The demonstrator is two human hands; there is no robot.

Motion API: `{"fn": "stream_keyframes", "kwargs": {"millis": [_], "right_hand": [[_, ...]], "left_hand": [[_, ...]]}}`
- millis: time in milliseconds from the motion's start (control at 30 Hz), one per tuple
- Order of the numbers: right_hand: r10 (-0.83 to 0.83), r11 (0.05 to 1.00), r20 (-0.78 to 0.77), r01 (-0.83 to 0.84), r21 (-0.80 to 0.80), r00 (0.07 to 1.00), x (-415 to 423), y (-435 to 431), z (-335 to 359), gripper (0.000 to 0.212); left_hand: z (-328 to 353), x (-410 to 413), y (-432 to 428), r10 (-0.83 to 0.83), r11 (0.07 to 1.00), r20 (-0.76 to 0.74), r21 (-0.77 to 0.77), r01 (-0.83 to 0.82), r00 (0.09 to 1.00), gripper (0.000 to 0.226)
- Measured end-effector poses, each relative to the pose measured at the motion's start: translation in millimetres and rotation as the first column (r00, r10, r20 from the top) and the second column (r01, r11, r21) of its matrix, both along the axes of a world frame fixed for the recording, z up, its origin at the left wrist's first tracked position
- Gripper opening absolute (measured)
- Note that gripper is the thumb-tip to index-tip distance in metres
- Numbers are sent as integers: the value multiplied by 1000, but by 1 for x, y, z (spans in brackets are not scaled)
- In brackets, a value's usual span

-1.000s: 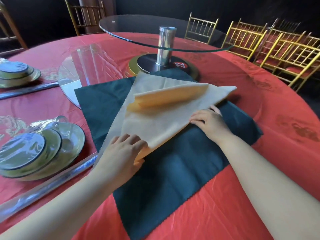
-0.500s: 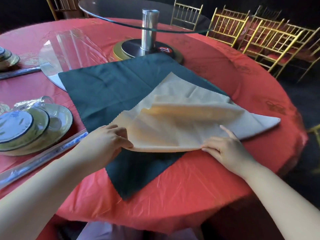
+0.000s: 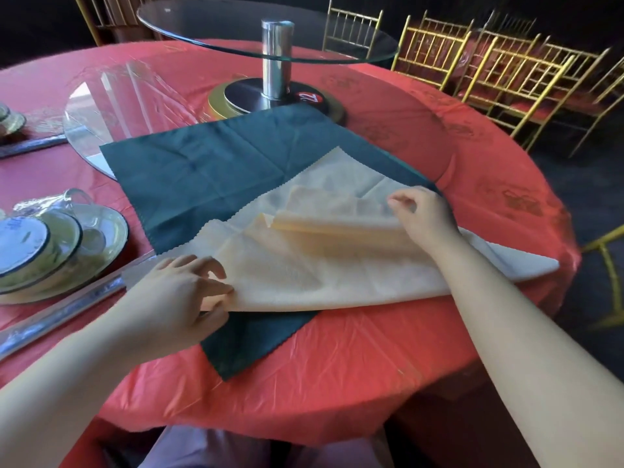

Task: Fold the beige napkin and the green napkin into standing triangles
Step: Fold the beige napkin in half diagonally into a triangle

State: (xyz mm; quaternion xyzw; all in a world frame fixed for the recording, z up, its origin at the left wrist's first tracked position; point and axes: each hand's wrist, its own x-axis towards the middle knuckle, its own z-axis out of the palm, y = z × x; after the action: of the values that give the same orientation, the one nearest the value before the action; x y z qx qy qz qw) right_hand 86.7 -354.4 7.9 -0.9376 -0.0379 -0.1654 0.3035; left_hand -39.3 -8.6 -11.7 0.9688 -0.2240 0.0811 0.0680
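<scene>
The beige napkin (image 3: 304, 265) lies rumpled and partly folded over on top of the dark green napkin (image 3: 202, 173), which is spread flat on the red table. One beige tip reaches past the green cloth to the right table edge. My left hand (image 3: 179, 295) pinches the beige napkin's near left corner. My right hand (image 3: 422, 214) is above the cloth's middle right, fingers curled around a raised fold of the beige napkin.
A glass turntable (image 3: 270, 38) on a metal post stands behind the napkins. Stacked wrapped plates and bowls (image 3: 50, 244) and a wrapped chopstick pack (image 3: 60, 315) sit at the left. Gold chairs (image 3: 489, 69) line the far right. The table edge (image 3: 304, 430) is close to me.
The beige napkin has been dragged towards me and to the right across the green one. My right hand rose from the near edge to a fold in the middle; my left hand stayed at the left corner.
</scene>
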Motion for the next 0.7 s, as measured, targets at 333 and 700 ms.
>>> {"fn": "stream_keyframes", "kwargs": {"millis": [333,700], "right_hand": [[96,992,-251,-112,-51,963,50,45,-8,5],[242,970,-419,-228,84,875,70,46,2,11]], "left_hand": [[-36,-10,-40,199,980,17,-18,-199,980,48],[-41,-5,-41,229,973,-95,-13,-231,969,58]]}}
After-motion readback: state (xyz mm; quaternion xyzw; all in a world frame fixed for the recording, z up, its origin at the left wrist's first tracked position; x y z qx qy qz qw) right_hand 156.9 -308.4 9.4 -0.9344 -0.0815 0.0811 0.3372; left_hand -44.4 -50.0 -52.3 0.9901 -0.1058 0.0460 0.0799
